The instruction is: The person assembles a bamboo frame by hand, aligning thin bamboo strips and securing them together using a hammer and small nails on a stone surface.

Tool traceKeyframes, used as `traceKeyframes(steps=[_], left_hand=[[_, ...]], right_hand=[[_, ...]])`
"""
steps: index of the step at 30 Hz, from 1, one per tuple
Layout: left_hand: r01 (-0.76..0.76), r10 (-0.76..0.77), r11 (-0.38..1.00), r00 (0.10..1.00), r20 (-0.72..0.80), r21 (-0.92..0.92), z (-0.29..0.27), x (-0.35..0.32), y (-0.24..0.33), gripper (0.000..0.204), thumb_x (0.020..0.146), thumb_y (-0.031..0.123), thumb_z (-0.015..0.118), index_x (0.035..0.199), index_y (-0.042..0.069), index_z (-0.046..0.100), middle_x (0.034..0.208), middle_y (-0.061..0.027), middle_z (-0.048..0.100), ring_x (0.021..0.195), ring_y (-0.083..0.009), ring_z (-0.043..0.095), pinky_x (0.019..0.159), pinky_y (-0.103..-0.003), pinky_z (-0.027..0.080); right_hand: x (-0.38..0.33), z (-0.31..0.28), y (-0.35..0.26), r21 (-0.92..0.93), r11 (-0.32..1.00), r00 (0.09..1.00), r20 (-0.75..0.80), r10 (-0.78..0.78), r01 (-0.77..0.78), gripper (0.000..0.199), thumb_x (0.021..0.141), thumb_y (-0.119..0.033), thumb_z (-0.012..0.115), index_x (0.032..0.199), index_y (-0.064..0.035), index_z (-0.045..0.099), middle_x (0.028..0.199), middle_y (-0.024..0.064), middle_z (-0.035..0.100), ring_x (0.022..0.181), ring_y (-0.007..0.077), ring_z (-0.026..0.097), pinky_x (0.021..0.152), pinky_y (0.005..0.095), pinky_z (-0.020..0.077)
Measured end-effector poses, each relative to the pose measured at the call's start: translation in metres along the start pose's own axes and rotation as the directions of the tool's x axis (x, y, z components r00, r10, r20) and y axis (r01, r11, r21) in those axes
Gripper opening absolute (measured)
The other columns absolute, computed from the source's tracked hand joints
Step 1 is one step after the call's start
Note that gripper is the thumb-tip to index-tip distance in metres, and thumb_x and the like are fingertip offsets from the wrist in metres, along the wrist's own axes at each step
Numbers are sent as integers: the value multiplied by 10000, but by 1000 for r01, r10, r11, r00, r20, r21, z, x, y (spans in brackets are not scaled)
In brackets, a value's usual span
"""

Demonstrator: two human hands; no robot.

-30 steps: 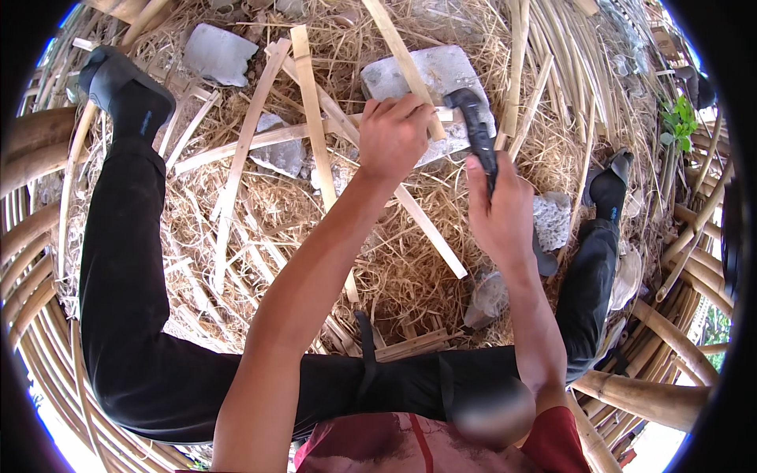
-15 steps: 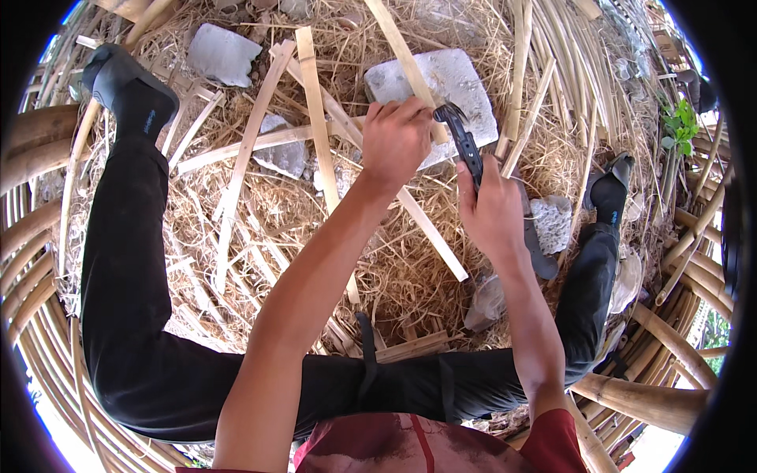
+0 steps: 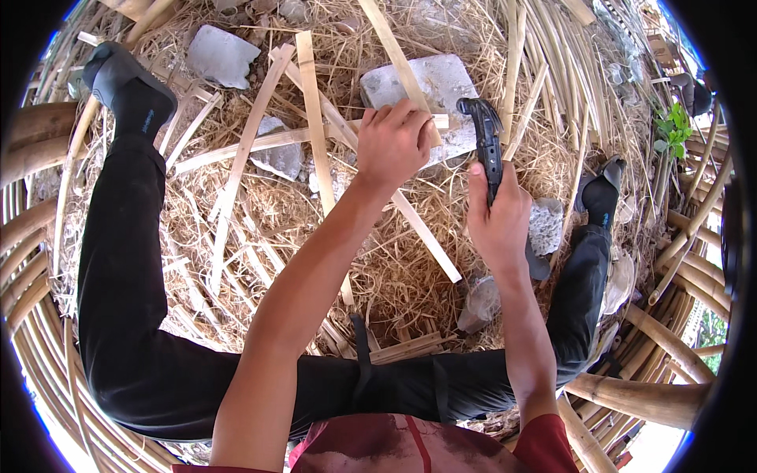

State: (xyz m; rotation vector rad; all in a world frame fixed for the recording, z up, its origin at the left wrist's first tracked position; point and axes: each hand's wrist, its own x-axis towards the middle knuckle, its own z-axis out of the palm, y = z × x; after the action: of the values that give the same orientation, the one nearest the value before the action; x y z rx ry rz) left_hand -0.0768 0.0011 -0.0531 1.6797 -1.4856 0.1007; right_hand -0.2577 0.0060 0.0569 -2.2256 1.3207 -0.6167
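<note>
Apparently for steadiness, left hand (image 3: 394, 143) grips crossed pale flat bamboo strips (image 3: 389, 47) over near edge of grey rectangular stone block (image 3: 449, 83); right hand (image 3: 501, 222) clasps black claw hammer (image 3: 486, 142) by handle.

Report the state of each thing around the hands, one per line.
Left hand: closed over crossed bamboo strips.
Right hand: closed around the hammer's handle.
Hammer: held head-end away from the person, apart from the gripped strips.
Bamboo strips: split, crossed at the left hand.
Pale block: lying on the ground, partly covered by a strip.
Straw: loose, scattered.
Plant: green, leafy.
</note>
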Motion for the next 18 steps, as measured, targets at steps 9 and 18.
traceKeyframes(steps=[9, 18], left_hand=[[56, -55, 998, 996, 73, -18, -7, 3, 6, 333, 770, 197, 816, 1085, 118, 739, 1300, 15, 682, 1041, -243, 652, 873, -431, 462], [32, -39, 997, 994, 102, 67, -14, 4, 5, 391, 797, 239, 825, 1159, 130, 725, 1403, 10, 632, 1037, -264, 650, 908, -431, 454]], right_hand=[[-10, 9, 26, -13, 1000, 999, -39, 2, -2, 323, 1045, -256, 615, 883, 11, 534, 546, 172, 588, 476, 390, 622, 448, 471, 438], [-8, 8, 34, 81, 989, 990, -46, 130, -126, 342, 1034, -252, 642, 842, 7, 527, 557, 172, 592, 474, 381, 613, 456, 453, 425]])
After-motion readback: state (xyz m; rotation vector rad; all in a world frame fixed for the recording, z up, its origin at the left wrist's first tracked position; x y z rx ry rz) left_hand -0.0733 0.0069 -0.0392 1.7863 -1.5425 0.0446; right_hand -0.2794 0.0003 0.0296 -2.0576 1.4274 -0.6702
